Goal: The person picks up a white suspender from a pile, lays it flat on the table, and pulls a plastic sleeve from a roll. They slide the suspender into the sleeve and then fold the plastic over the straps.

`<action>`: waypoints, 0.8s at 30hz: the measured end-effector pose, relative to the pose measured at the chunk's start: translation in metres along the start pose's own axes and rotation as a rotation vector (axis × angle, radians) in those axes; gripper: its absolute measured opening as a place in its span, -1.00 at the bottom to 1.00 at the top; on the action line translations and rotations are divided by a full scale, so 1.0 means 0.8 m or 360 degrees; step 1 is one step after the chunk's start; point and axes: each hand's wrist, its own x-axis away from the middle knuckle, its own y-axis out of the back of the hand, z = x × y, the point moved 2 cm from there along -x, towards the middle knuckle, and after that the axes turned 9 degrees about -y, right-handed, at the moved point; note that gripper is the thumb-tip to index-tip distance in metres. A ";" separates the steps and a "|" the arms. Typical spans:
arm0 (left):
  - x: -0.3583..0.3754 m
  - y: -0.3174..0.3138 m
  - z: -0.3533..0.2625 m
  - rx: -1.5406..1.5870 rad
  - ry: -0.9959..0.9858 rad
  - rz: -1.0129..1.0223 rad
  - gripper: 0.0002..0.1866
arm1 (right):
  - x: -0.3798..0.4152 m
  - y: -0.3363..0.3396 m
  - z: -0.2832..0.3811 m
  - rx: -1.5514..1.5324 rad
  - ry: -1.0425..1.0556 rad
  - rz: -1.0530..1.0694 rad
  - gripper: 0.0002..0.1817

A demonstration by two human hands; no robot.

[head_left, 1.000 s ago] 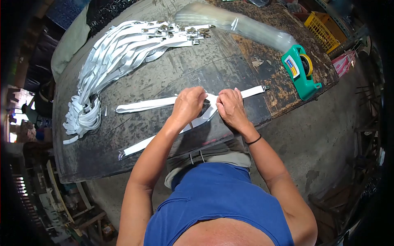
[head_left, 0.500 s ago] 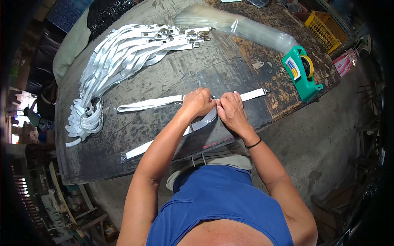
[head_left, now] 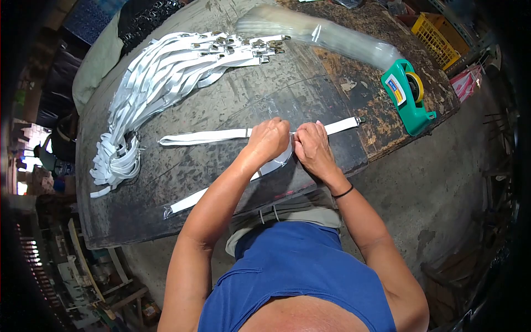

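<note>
White elastic suspenders (head_left: 210, 136) with metal clips lie across the dark tabletop in front of me. My left hand (head_left: 270, 138) is closed, its fingers curled down around the middle of the strap. Close beside it, my right hand (head_left: 313, 145) pinches the same band, fingers bent. A clip (head_left: 360, 120) ends the strap to the right of my hands. From between the hands another length of strap (head_left: 191, 201) curves down and left to the table's near edge, with clear plastic at its end. What the fingertips grip is partly hidden.
Bundled white suspenders (head_left: 160, 83) with clips lie at the left and back. Clear plastic sleeves (head_left: 332, 40) are stacked at the back right, behind a green tape dispenser (head_left: 406, 102). A yellow crate (head_left: 436, 41) stands beyond the table's right edge. Dark clips (head_left: 149, 22) are heaped at the back left.
My left hand has rolled slightly, and the fingers are curled more tightly. The right hand has barely moved. The strap on the left lies a little straighter.
</note>
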 end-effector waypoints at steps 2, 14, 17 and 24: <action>-0.005 0.001 -0.005 0.0045 -0.0155 0.0029 -0.86 | -0.001 -0.002 -0.002 0.0024 0.0003 -0.0003 -0.85; -0.005 -0.012 0.014 0.0657 0.0063 0.0139 -0.82 | 0.000 -0.001 -0.002 -0.0050 0.0021 0.0045 -0.86; -0.001 -0.017 0.015 0.0619 0.0060 0.0067 -0.81 | 0.000 -0.003 -0.002 -0.0056 0.0032 0.0046 -0.86; 0.019 -0.021 0.012 0.0617 -0.0101 0.0070 -0.84 | 0.001 -0.006 -0.005 -0.0068 0.0027 0.0020 -0.87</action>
